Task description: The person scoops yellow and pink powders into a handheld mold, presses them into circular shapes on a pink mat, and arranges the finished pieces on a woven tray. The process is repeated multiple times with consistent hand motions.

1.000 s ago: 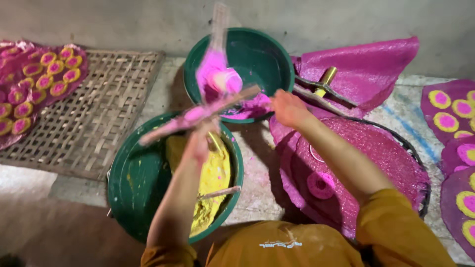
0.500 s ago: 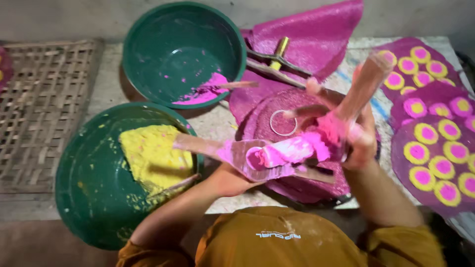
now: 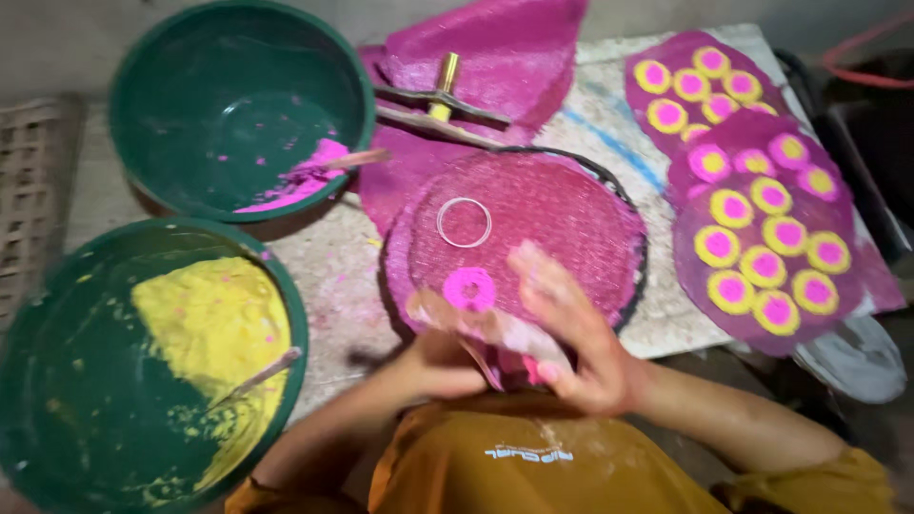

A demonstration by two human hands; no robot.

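My left hand (image 3: 440, 366) and my right hand (image 3: 576, 333) meet at the near edge of a round tray covered in pink mesh (image 3: 571, 205). Between them is a blurred flat wooden paddle (image 3: 476, 328) smeared with pink paste. My left hand grips it from below, and my right hand lies over its other end, fingers blurred. On the mesh sit a thin metal ring (image 3: 464, 221) and a bright pink paste ring (image 3: 469, 287), just beyond my fingers.
A green bowl (image 3: 190, 57) with pink paste and a stick stands far left. A green bowl (image 3: 57, 381) of yellow paste with a stick is near left. Pink sheets (image 3: 762, 205) of yellow-and-pink discs lie right. A brass-handled tool (image 3: 444, 84) rests on pink cloth.
My hands have dropped from above the tray to its near edge with the paddle. A pink paste ring now lies on the mesh. The view has shifted slightly.
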